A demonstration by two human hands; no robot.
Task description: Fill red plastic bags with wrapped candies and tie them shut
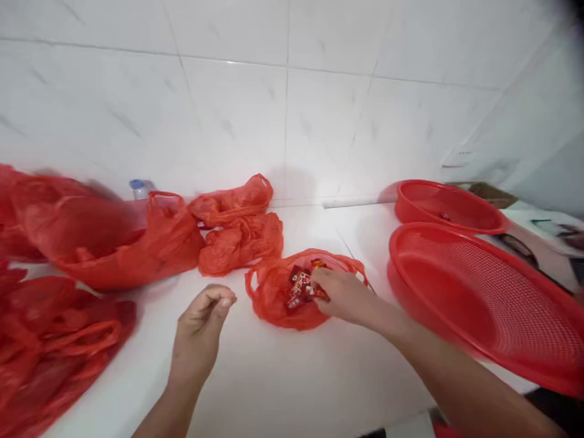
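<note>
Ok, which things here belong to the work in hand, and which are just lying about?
Apparently in use:
open red plastic bag
red patterned packets inside it, at the right hand

Untouched, probably lying about:
blue-capped clear bottle
other red plastic bags
rounded red plastic basin
perforated red plastic basket

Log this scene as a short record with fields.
Left grip: thumb and fingertips pinched, beside the open bag
Right grip: at the packets in the bag; whether it holds any is unclear
Surface: white table
Left: more red bags, blue-capped bottle behind
Right: red basket, red basin beyond it
</note>
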